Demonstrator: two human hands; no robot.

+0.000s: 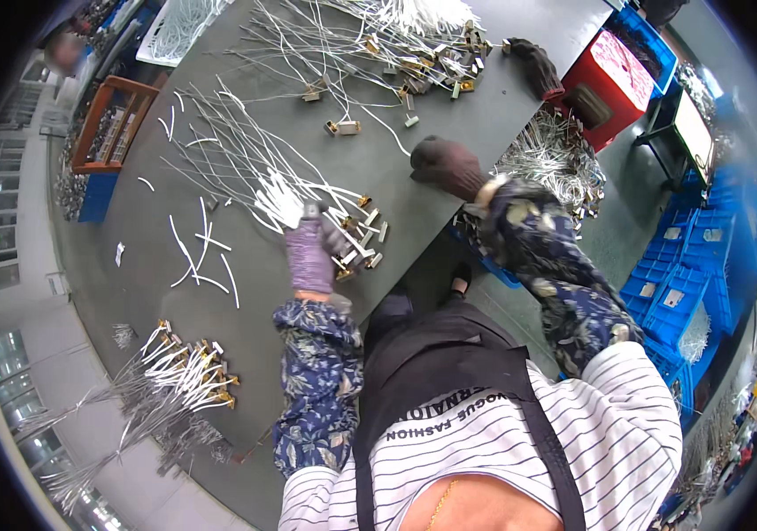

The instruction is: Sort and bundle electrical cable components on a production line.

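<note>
My left hand [311,251], in a purple-grey knitted glove, is closed around a bundle of thin wires [279,199] with white sleeves, over the grey table. Small brass and white end pieces [363,232] stick out beside its fingers. My right hand [449,168], in a dark maroon glove, is curled near the table's right edge. A single white wire [387,126] runs from the far heap to its fingertips, which are slightly blurred. That heap of wires [414,66] with metal end pieces lies at the far side.
Short white sleeve pieces [206,239] lie scattered left of my left hand. Another bundle of wires [188,367] rests at the near left. A dark glove-shaped thing [533,69] lies far right, beside a red box [609,84]. Blue crates [679,283] stand right, beyond the table.
</note>
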